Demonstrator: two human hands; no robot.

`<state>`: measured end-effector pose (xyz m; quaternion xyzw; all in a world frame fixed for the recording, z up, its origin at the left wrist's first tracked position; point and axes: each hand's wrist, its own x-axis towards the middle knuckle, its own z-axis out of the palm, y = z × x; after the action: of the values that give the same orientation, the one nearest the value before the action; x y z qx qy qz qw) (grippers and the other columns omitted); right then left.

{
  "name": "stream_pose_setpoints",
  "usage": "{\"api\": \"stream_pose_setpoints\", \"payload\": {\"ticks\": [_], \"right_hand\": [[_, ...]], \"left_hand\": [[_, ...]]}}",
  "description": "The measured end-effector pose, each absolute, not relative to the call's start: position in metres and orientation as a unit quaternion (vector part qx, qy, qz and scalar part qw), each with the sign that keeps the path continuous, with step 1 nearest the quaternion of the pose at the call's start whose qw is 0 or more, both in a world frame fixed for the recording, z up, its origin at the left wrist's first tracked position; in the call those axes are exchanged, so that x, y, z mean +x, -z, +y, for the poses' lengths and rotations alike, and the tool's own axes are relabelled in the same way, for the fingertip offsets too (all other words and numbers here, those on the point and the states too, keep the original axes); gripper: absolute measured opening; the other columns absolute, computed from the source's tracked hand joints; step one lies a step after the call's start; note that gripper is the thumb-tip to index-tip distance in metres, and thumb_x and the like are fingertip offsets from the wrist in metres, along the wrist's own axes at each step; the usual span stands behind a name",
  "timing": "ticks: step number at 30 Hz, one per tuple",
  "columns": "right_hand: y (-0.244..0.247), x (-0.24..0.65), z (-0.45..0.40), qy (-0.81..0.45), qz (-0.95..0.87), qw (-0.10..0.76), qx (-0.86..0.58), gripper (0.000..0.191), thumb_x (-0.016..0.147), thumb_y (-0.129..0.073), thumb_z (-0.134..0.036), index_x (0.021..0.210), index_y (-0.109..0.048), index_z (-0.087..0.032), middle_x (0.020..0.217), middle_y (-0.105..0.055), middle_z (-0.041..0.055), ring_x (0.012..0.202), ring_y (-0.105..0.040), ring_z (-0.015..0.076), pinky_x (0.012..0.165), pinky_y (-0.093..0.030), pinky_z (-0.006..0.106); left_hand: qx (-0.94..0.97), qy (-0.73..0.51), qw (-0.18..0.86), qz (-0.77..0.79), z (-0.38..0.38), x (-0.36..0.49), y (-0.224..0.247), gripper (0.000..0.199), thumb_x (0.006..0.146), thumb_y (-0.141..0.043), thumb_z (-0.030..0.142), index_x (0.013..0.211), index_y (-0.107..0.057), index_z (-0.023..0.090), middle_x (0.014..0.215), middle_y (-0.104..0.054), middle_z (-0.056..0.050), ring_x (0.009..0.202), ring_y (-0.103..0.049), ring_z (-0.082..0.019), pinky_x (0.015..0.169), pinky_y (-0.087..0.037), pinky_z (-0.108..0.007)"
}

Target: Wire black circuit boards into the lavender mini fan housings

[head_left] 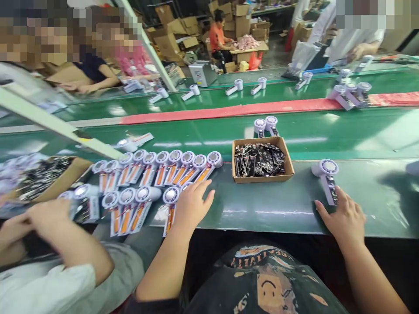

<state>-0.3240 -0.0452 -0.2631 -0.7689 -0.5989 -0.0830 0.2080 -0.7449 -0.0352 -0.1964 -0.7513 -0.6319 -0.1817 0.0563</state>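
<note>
Near edge of the green conveyor belt, right up close: left hand open and flat, fingers spread, just beside a small white fan with an orange-striped handle, one of a big bunch of them. Right hand open too, fingertips touching the handle of a lilac-and-white handheld fan, no real grip. Between them, a cardboard tray of black plastic parts; off left, a co-worker's hands.

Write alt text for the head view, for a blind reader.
On a green conveyor belt, the person's left hand lies against a row of small white handheld fans, and the right hand touches another fan's handle; a cardboard tray of dark circuit boards sits between them.
</note>
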Motion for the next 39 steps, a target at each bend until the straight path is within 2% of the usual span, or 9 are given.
{"api": "stream_pose_setpoints", "payload": {"ticks": [5,11,14,17,20,24,31,35,39], "right_hand": [[0.260,-0.327,-0.042,0.039,-0.584,0.204,-0.785,0.081,0.084,-0.035,-0.073,0.142,-0.050,-0.018,0.132,-0.059,0.0176,0.115,-0.055,0.0459,0.091,-0.046,0.062],[0.257,-0.330,-0.043,0.031,-0.578,0.211,-0.787,0.085,0.084,-0.030,-0.072,0.143,-0.049,-0.014,0.131,-0.060,0.0193,0.118,-0.054,0.0454,0.095,-0.045,0.060],[0.259,-0.328,-0.042,0.024,-0.584,0.210,-0.784,0.079,0.086,-0.030,-0.070,0.141,-0.052,-0.017,0.130,-0.062,0.0161,0.119,-0.053,0.0448,0.096,-0.044,0.060],[0.260,-0.326,-0.041,0.014,-0.585,0.213,-0.782,0.072,0.087,-0.035,-0.065,0.141,-0.052,-0.020,0.130,-0.063,0.0135,0.119,-0.052,0.0434,0.095,-0.044,0.059],[0.261,-0.326,-0.040,0.005,-0.585,0.218,-0.781,0.073,0.086,-0.042,-0.064,0.143,-0.048,-0.020,0.140,-0.055,0.0131,0.120,-0.051,0.0437,0.096,-0.043,0.059],[0.263,-0.326,-0.041,-0.002,-0.580,0.218,-0.785,0.076,0.086,-0.046,-0.063,0.148,-0.041,-0.019,0.138,-0.055,0.0168,0.121,-0.049,0.0438,0.095,-0.042,0.061],[0.264,-0.326,-0.041,-0.010,-0.585,0.249,-0.772,0.082,0.084,-0.043,-0.068,0.149,-0.040,-0.019,0.135,-0.056,0.0196,0.121,-0.047,0.0487,0.094,-0.039,0.066],[0.268,-0.323,-0.038,-0.021,-0.568,0.247,-0.785,0.090,0.078,-0.039,-0.077,0.148,-0.043,-0.020,0.136,-0.056,0.0207,0.121,-0.048,0.0511,0.095,-0.038,0.064],[0.273,-0.319,-0.035,-0.011,-0.584,0.259,-0.769,0.083,0.079,-0.037,-0.077,0.148,-0.044,-0.029,0.134,-0.058,0.0197,0.122,-0.048,0.0507,0.092,-0.037,0.065]], "left_hand": [[-0.650,0.002,0.025,-0.760,0.009,-0.736,0.160,0.033,0.090,-0.052,0.032,0.114,-0.068,0.017,0.112,-0.070,-0.015,0.107,-0.064,-0.035,0.088,-0.052,-0.045],[-0.506,0.006,-0.058,-0.861,-0.054,-0.788,0.139,0.055,0.093,-0.038,0.055,0.130,-0.058,0.020,0.126,-0.066,-0.014,0.116,-0.062,-0.035,0.094,-0.049,-0.045],[-0.472,-0.046,-0.121,-0.872,-0.093,-0.799,0.167,0.078,0.088,-0.043,0.063,0.147,-0.038,0.012,0.132,-0.062,-0.021,0.117,-0.061,-0.039,0.093,-0.049,-0.048],[-0.475,0.004,-0.081,-0.876,-0.102,-0.791,0.202,0.098,0.084,-0.051,0.061,0.152,-0.018,-0.001,0.137,-0.054,-0.031,0.121,-0.058,-0.042,0.092,-0.049,-0.049],[-0.450,0.080,-0.030,-0.889,-0.101,-0.786,0.222,0.090,0.085,-0.049,0.057,0.147,-0.027,-0.005,0.128,-0.059,-0.034,0.115,-0.062,-0.043,0.090,-0.050,-0.051],[-0.457,0.111,-0.046,-0.881,-0.123,-0.795,0.227,0.076,0.083,-0.054,0.055,0.140,-0.041,0.006,0.121,-0.066,-0.027,0.107,-0.068,-0.039,0.083,-0.055,-0.045],[-0.573,0.092,-0.037,-0.813,-0.134,-0.740,0.222,0.074,0.085,-0.060,0.043,0.144,-0.033,0.010,0.110,-0.071,-0.019,0.098,-0.072,-0.032,0.081,-0.056,-0.038],[-0.564,0.038,-0.037,-0.824,-0.097,-0.693,0.212,0.074,0.088,-0.058,0.038,0.150,-0.027,0.010,0.133,-0.055,-0.029,0.103,-0.070,-0.035,0.084,-0.054,-0.041],[-0.546,0.004,-0.124,-0.828,-0.074,-0.667,0.196,0.087,0.089,-0.057,0.051,0.155,-0.016,0.011,0.146,-0.037,-0.038,0.109,-0.067,-0.041,0.088,-0.050,-0.045]]}}
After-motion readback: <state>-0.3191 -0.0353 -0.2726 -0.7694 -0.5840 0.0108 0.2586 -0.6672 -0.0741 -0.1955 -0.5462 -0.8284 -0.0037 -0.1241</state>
